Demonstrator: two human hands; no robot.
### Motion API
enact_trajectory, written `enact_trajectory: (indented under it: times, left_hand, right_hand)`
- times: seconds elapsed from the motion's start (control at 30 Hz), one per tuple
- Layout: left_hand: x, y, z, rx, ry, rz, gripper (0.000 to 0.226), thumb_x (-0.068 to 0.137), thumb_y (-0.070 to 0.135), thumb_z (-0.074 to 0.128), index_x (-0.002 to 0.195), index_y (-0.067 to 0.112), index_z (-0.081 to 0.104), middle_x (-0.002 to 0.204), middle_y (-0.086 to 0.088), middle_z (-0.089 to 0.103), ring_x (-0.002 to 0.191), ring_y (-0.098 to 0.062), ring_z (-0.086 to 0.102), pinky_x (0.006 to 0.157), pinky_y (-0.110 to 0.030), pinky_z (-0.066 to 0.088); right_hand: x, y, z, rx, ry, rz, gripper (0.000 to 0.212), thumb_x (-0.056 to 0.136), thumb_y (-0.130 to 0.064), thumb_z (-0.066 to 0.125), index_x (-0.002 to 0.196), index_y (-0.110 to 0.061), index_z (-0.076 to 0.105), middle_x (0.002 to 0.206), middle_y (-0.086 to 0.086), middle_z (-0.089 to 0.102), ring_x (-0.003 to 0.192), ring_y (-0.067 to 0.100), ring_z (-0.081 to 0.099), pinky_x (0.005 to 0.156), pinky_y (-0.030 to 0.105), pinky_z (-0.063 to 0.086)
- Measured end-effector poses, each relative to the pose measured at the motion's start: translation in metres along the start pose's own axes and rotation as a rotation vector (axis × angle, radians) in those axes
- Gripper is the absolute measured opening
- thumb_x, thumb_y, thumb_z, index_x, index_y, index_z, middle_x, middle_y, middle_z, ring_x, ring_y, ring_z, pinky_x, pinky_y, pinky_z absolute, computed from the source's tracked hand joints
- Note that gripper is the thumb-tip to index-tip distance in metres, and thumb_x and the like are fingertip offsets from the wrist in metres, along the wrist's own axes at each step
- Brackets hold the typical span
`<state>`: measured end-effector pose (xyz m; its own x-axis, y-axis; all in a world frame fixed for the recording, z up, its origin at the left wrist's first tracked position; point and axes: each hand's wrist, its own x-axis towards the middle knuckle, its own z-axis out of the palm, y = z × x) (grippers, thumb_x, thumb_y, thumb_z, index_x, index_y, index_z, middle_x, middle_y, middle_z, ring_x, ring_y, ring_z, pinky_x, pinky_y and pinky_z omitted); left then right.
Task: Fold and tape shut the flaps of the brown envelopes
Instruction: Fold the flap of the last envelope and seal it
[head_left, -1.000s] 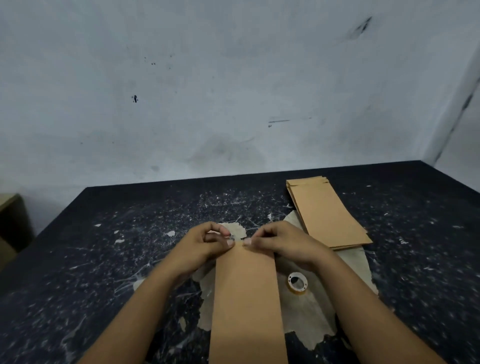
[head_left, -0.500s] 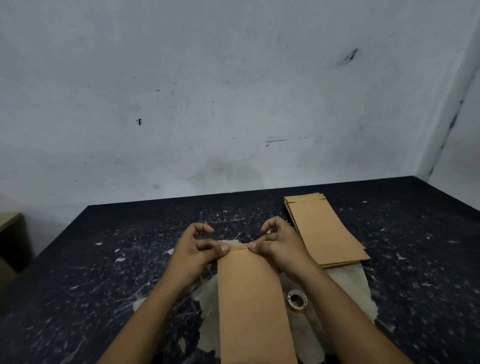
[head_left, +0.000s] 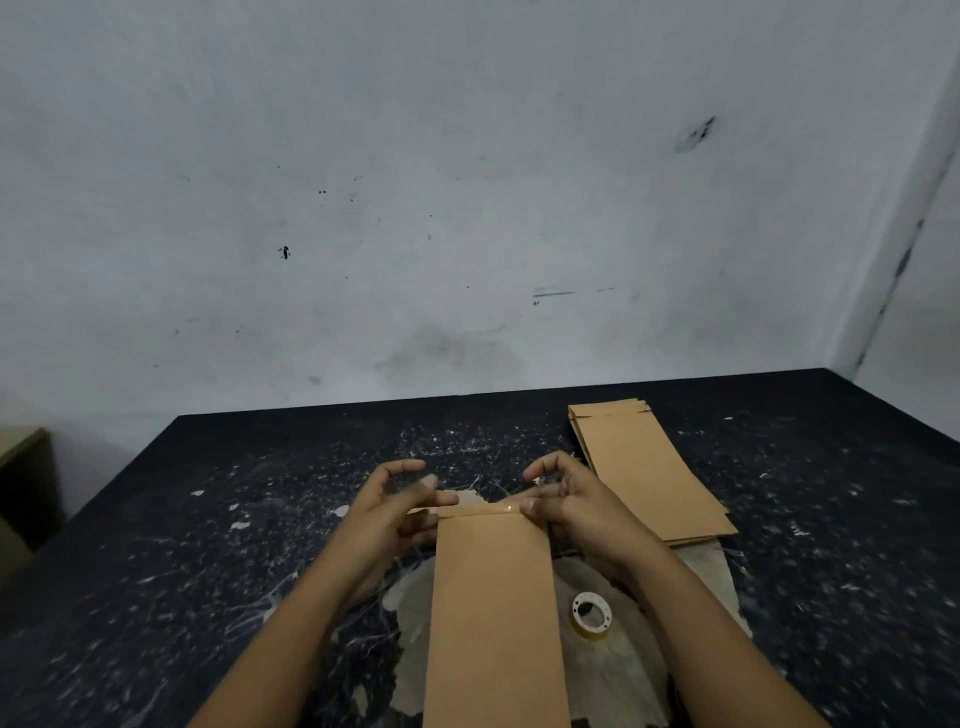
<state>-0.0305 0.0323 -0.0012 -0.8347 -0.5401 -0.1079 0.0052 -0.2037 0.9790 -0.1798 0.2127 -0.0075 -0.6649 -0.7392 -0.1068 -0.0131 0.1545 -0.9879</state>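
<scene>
You are working over a dark speckled table (head_left: 156, 597), and a stack of brown envelopes (head_left: 649, 478) is lying just beyond and to the outer side of your right fingers. The envelope in hand (head_left: 493, 613) is running lengthwise from its taped top, lying between your two sets of fingertips, back toward your body, so its long axis is pointing away from you. It is looking flat, plain brown and uncreased below the fold. Your left hand (head_left: 387, 514) is pinching the left end of the tape strip (head_left: 480, 509), where a loose tail is overhanging the envelope's edge; its upper fingers are curling above, touching nothing. Your right hand (head_left: 576, 506) is pressing a fingertip on the strip's right end, its other fingers curled. The glossy strip is lying across the folded flap, crosswise to the envelope. The overhanging tail is nearest your left fingers, so wrapping it down probably falls to that hand. A tape roll (head_left: 591, 614) is sitting behind your right fingers, beside the envelope.
</scene>
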Motion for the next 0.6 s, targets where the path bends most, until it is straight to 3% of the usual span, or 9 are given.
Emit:
enact_trajectory:
  times: [0.13, 0.23, 0.37, 0.47, 0.6]
  left_hand:
    - [-0.003, -0.006, 0.002, 0.108, 0.007, -0.001, 0.063, 0.067, 0.017, 0.083, 0.124, 0.016, 0.054, 0.095, -0.020, 0.074, 0.082, -0.025, 0.071, 0.070, -0.037, 0.055]
    - [-0.002, -0.011, 0.007, 0.144, 0.033, 0.013, 0.058, 0.069, 0.011, 0.085, 0.120, 0.019, 0.057, 0.096, -0.018, 0.074, 0.086, -0.024, 0.073, 0.072, -0.033, 0.057]
    - [-0.005, -0.014, 0.014, 0.146, 0.031, 0.064, 0.056, 0.073, 0.005, 0.083, 0.120, 0.018, 0.055, 0.091, -0.023, 0.073, 0.086, -0.027, 0.073, 0.072, -0.033, 0.058]
    - [-0.007, -0.013, 0.014, 0.215, 0.076, 0.155, 0.052, 0.074, 0.005, 0.084, 0.116, 0.018, 0.057, 0.084, -0.025, 0.071, 0.079, -0.024, 0.072, 0.069, -0.030, 0.056]
    - [-0.006, -0.013, 0.013, 0.249, 0.078, 0.205, 0.051, 0.073, 0.004, 0.085, 0.113, 0.019, 0.057, 0.077, -0.019, 0.071, 0.074, -0.022, 0.070, 0.067, -0.030, 0.054]
  right_hand:
    - [-0.002, -0.005, 0.002, 0.064, -0.005, -0.028, 0.032, 0.091, 0.006, 0.058, 0.115, -0.012, 0.049, 0.102, 0.010, 0.078, 0.106, 0.033, 0.068, 0.088, 0.045, 0.050]
    - [-0.005, -0.005, 0.007, 0.009, 0.033, -0.054, 0.036, 0.086, -0.006, 0.076, 0.112, -0.016, 0.053, 0.096, 0.005, 0.078, 0.103, 0.024, 0.070, 0.094, 0.044, 0.052]
    - [-0.005, -0.002, 0.019, -0.056, 0.080, -0.062, 0.039, 0.078, -0.011, 0.085, 0.104, -0.017, 0.057, 0.084, 0.004, 0.074, 0.088, 0.016, 0.070, 0.076, 0.029, 0.052]
    - [-0.006, -0.002, 0.024, -0.102, 0.113, -0.049, 0.039, 0.075, -0.018, 0.088, 0.101, -0.019, 0.059, 0.084, 0.004, 0.070, 0.087, 0.018, 0.068, 0.072, 0.031, 0.050]
    - [-0.003, -0.003, 0.018, -0.038, 0.099, -0.045, 0.039, 0.078, -0.005, 0.083, 0.104, -0.015, 0.055, 0.080, 0.005, 0.075, 0.086, 0.019, 0.072, 0.077, 0.038, 0.055]
